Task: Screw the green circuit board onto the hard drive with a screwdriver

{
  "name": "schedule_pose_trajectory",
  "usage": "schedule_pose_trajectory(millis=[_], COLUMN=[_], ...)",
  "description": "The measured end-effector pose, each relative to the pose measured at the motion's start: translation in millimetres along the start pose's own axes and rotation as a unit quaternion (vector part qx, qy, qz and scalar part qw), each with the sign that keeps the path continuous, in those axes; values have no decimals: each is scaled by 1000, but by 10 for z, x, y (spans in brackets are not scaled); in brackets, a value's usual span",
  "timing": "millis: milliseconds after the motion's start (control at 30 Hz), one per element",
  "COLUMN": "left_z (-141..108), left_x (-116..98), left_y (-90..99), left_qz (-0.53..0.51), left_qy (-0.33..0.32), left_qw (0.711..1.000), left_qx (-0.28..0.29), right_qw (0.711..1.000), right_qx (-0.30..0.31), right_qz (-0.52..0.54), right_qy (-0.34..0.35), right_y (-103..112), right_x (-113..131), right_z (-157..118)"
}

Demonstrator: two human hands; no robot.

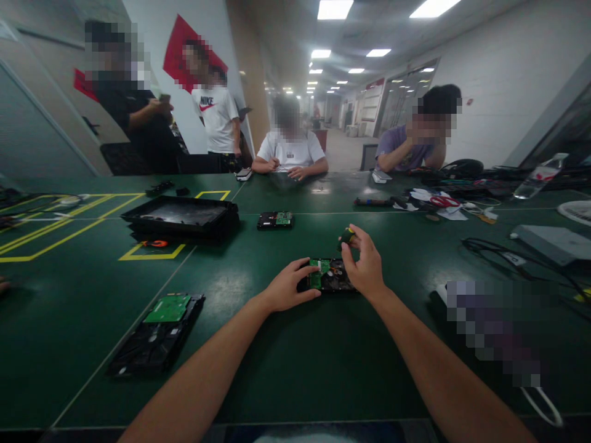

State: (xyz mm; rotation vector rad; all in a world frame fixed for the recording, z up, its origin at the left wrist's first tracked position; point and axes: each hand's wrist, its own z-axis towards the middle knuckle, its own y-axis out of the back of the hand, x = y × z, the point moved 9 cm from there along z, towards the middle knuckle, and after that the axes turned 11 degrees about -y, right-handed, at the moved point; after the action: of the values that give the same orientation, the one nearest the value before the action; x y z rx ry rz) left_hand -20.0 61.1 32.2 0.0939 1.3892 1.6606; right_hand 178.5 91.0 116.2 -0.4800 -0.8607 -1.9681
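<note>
A black hard drive with a green circuit board (339,280) lies flat on the green table (318,363) in front of me. My left hand (292,285) grips its left end, with the thumb along the near edge and the fingers over the top. Above the drive's right part, my right hand (364,258) pinches a dark green and yellow screwdriver handle (346,237). Whether the screwdriver's tip touches the drive cannot be made out. A second drive (275,219) rests farther back, and a third one (159,332) lies at the left.
Stacked black trays (182,215) stand at the back left beside an orange-handled tool (156,243). On the right are a pixelated object (494,332), cables, a grey box (551,243) and a bottle (540,176). Several people are across the table; a hand shows at the left edge.
</note>
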Motion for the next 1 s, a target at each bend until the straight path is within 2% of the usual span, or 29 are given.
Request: schedule_pose_trajectory(millis=[133,333,533,700,900,1000], left_z=[1,2,6,9,6,5], left_x=[6,-4,-22,-43,-34,-17], left_y=[-8,1,10,26,22,13], left_qz=[4,2,-3,-5,1,0], left_qy=[-3,-2,-1,-1,0,2], left_qw=[1000,1000,1000,1000,1000,1000], left_qx=[3,4,5,3,5,6], right_qw=[999,1000,1000,1000,999,999], right_qx=[-22,3,-10,7,-27,-18], right_qz=[-26,-11,-22,-6,-22,-27], right_qy=[11,6,13,2,6,14], right_y=[36,10,35,8,64,52], right_x=[12,20,46,36,24,47], right_z=[-3,4,8,8,10,15])
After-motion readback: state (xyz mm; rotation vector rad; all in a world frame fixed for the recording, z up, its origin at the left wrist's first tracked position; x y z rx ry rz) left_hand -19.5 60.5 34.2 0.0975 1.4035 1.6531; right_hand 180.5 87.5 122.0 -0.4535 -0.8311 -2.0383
